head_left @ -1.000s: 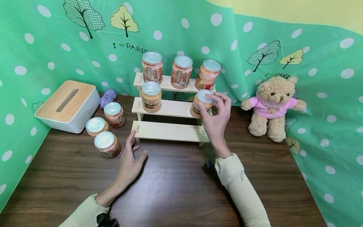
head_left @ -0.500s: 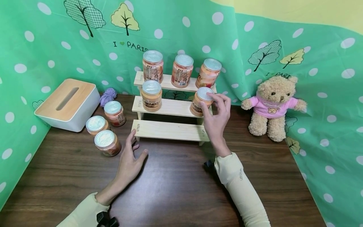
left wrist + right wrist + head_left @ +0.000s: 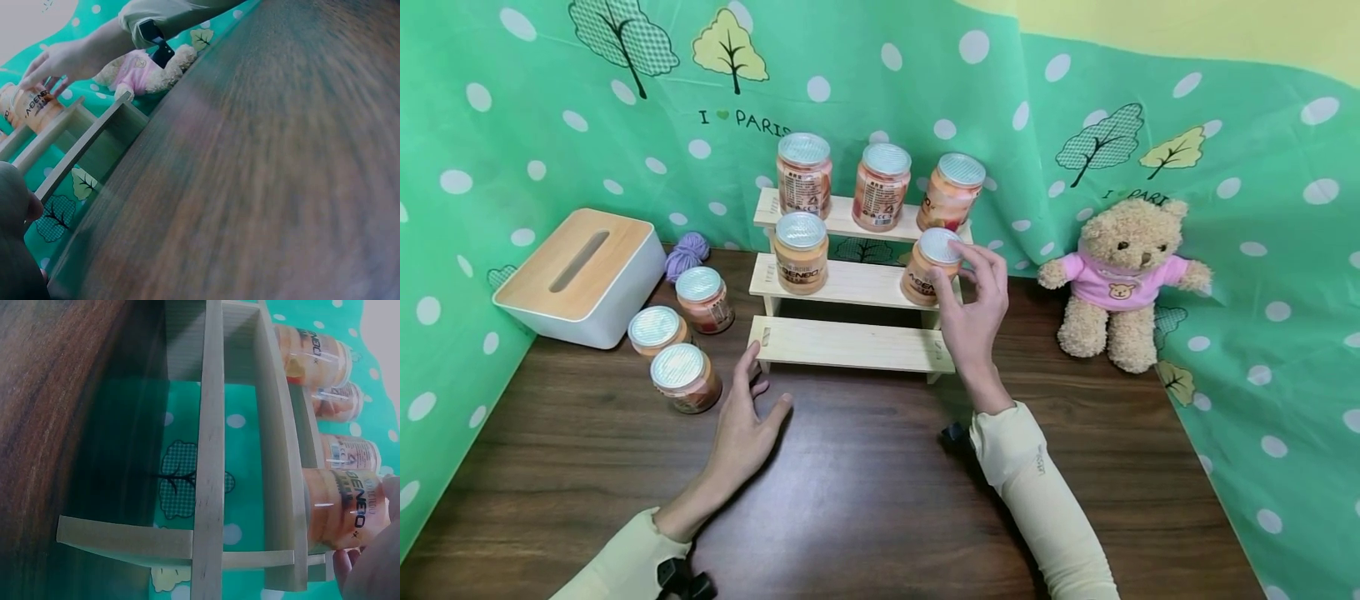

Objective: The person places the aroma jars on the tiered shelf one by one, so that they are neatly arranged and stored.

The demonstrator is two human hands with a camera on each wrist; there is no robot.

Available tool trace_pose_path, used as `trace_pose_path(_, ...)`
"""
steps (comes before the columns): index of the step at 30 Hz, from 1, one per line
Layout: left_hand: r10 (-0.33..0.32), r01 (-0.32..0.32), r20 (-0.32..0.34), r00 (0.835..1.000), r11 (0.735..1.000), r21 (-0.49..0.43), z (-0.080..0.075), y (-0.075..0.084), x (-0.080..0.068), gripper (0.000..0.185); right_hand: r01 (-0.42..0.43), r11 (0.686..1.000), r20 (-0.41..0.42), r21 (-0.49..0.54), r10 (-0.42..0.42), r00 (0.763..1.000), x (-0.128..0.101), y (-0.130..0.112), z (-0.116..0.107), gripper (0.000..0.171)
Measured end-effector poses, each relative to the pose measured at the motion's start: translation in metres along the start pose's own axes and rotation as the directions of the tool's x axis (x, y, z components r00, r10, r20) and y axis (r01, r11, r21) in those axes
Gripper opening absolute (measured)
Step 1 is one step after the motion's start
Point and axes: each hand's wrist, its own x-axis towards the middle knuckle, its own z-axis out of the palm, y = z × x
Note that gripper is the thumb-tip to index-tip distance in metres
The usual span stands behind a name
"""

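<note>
My right hand [image 3: 958,271] pinches the silver lid of an orange jar [image 3: 928,273] on the right end of the wooden step shelf's [image 3: 850,346] middle step. The jar leans slightly left. In the right wrist view the same jar [image 3: 347,509] lies against the step, with my fingertips [image 3: 375,572] at its lid. My left hand [image 3: 751,393] rests flat on the table, fingers spread, just in front of the shelf's bottom step and right of three loose jars [image 3: 687,379]. A second jar [image 3: 800,252] stands on the middle step, and three jars [image 3: 880,187] stand on the top step.
A white tissue box with a wooden lid [image 3: 580,279] and a purple yarn ball [image 3: 685,254] sit at the back left. A teddy bear in a pink shirt [image 3: 1120,283] sits at the right. Green dotted cloth walls in the dark wooden table [image 3: 865,500].
My right hand has turned and shifted the jar slightly on the middle step, so its label now faces front. The left hand has stayed put.
</note>
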Motion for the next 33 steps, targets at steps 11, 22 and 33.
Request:
trace_pose_path(11, 0.048, -0.048, -0.018, 0.999, 0.999, -0.013, -0.002, 0.011, -0.001, 0.091, 0.011, 1.0, -0.035, 0.015, -0.01, 0.999, -0.008, -0.005, -0.007, 0.04)
trace_pose_path(22, 0.027, -0.027, -0.01, 1.0, 0.999, -0.016, -0.001, 0.011, -0.001, 0.092, -0.057, 0.998, 0.017, 0.02, 0.056, 0.998, -0.029, -0.012, -0.029, 0.042)
trace_pose_path(33, 0.024, -0.024, -0.01, 1.0, 1.0, -0.007, -0.002, 0.015, -0.003, 0.091, -0.092, 0.995, 0.082, 0.03, 0.09, 0.993, -0.054, -0.012, -0.053, 0.045)
